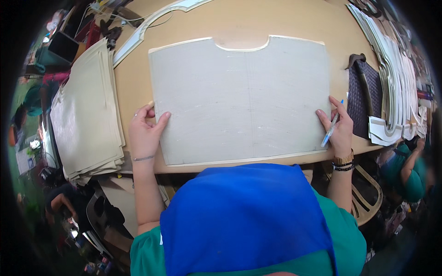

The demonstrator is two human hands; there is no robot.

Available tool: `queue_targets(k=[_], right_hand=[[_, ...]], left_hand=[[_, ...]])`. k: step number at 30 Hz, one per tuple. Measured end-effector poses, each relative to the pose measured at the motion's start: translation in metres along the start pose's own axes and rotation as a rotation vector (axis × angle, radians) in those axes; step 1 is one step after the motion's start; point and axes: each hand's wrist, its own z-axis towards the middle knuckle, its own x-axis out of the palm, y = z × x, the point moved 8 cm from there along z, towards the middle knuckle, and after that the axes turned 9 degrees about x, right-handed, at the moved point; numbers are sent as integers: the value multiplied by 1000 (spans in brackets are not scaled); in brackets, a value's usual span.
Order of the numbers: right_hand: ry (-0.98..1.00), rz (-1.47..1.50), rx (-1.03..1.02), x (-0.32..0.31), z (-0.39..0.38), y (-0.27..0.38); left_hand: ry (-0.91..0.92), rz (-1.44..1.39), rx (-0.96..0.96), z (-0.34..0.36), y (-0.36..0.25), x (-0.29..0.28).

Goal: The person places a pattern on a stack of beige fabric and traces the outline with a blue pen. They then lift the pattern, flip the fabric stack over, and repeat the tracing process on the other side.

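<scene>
A wide grey sheet [248,101], shaped like a pattern template with a curved notch in its far edge, lies flat before me. A thin cream border [189,43] shows along its far and near edges; whether that is another sheet beneath, I cannot tell. My left hand [148,131] grips the sheet's left edge, thumb on top and fingers curled beside it. At the right edge, my right hand [340,131] rests its thumb on the sheet. A blue-and-clear pen [329,130] is held slanted in those right fingers.
Stacked cream sheets [87,110] lie at left, and a pile of cut pattern pieces [391,69] at right. Near that pile, a hammer-like tool [363,80] rests on a dark woven pad [375,87]. A curved white strip [147,25] lies far left on the table [258,20]. Other people sit nearby.
</scene>
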Motion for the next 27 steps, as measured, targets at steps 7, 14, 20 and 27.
queue_targets(k=[7,14,20,27], right_hand=[[3,-4,-25,0,1,2],[-10,-31,-40,0,2,2],[-2,-51,-21,0,2,3],[-8,-282,-105,-8,0,25]], left_hand=[[-8,-132,-25,-2,8,3],[-26,-214,-50,-2,13,4],[42,-71,-9,1,5,2],[306,600,6,16,-27,0]])
